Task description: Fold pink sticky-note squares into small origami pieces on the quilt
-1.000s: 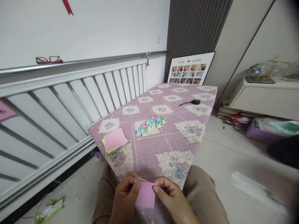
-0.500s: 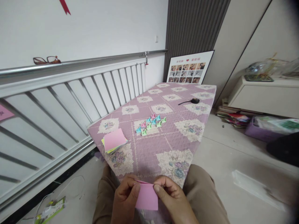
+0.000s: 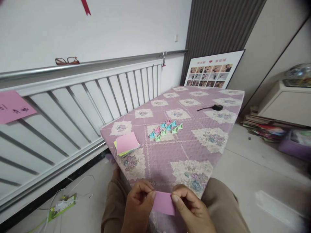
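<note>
A pink sheet of paper (image 3: 164, 203) is held above the near edge of the table, stretched between both hands. My left hand (image 3: 140, 204) pinches its left edge between thumb and fingers. At the opposite edge, my right hand (image 3: 190, 207) grips the paper the same way. Farther up the cloth lies a stack of coloured paper (image 3: 126, 143), pink on top with yellow and pale sheets showing beneath. Several small folded paper pieces (image 3: 163, 132) in green, blue and pink stand grouped in the middle of the table.
The table wears a purple floral cloth (image 3: 160, 155). A black item with a strap (image 3: 217, 107) lies toward its far right. Along the left runs a white radiator (image 3: 107, 94), with glasses (image 3: 67, 61) on the pipe above. A power strip (image 3: 62, 207) with cables lies on the floor.
The pink paper's layers, parted at the top edge before, now lie together and it looks shorter. Both hands still hold its sides. The camera view has turned left.
</note>
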Demonstrator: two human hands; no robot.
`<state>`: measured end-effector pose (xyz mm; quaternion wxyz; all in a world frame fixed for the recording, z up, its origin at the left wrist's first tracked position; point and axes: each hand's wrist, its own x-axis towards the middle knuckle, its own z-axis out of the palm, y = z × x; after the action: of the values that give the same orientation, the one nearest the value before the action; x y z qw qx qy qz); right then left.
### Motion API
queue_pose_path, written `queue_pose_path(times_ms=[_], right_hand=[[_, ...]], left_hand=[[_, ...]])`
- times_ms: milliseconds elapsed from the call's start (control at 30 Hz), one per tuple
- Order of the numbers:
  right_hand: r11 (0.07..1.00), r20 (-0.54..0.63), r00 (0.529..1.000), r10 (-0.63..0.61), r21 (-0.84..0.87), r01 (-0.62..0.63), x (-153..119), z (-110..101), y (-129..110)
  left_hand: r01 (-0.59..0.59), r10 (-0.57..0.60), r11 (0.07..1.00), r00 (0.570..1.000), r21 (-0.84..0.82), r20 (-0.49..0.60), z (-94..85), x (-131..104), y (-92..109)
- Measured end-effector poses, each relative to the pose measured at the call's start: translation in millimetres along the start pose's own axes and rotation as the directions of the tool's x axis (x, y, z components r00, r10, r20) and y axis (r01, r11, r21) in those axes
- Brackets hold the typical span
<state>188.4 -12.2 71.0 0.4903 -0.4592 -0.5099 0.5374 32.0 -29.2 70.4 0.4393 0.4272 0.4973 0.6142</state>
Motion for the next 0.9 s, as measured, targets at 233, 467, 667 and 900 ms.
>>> queue_pose_path(times_ms=[233, 467, 667, 900], right_hand=[[0.993, 0.044, 0.996, -0.073, -0.090, 0.077, 2, -3, -4], [0.996, 0.070, 0.997, -0.011, -0.087, 0.017, 4, 3, -2], [0.992, 0.138, 0.982, 0.129, -0.030, -0.126, 2, 13, 1], [0.996, 0.132, 0.989, 0.069, -0.069, -0.060, 0, 14, -9]], left_hand=[[0.128, -0.129, 0.992, 0.991, 0.020, 0.026, -1.0, -1, -5], [0.102, -0.154, 0.969, 0.962, 0.227, 0.224, -10.9, -1, -9], [0.079, -0.143, 0.961, 0.963, 0.266, 0.229, -9.7, 0, -12], [0.139, -0.181, 0.970, 0.961, 0.200, 0.211, -7.9, -2, -10]])
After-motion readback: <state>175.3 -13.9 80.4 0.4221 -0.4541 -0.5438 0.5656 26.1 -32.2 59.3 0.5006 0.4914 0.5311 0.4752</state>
